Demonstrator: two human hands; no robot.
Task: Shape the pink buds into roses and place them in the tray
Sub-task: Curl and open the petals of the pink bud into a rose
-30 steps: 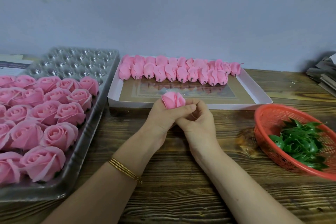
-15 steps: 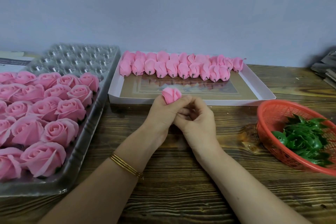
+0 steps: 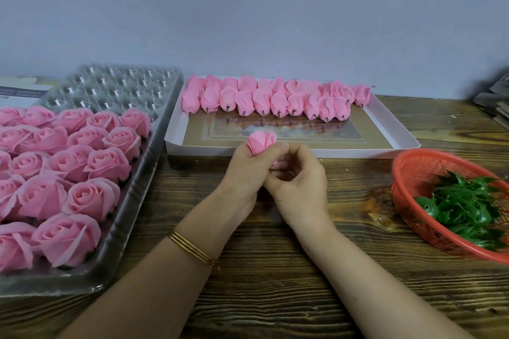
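My left hand (image 3: 248,170) grips a pink bud (image 3: 261,142) upright above the wooden table, its top showing over the fingers. My right hand (image 3: 298,181) curls in against it from the right, fingertips pinching the bud's lower part; the base is hidden between both hands. Several closed pink buds (image 3: 272,100) lie in two rows at the back of a white flat box (image 3: 396,135). A clear plastic cell tray (image 3: 132,201) on the left holds several shaped pink roses (image 3: 82,165), with bare cells at its far end.
A red mesh basket (image 3: 413,170) with green plastic leaves (image 3: 468,206) sits at the right. Stacked papers (image 3: 493,102) lie at the far right edge against the grey wall. Bare wooden table (image 3: 275,283) stretches in front of me.
The view has shifted slightly. My left thumb has slid off the bud's front and my right fingers have closed in on its lower part; the bud shows more above the fingers.
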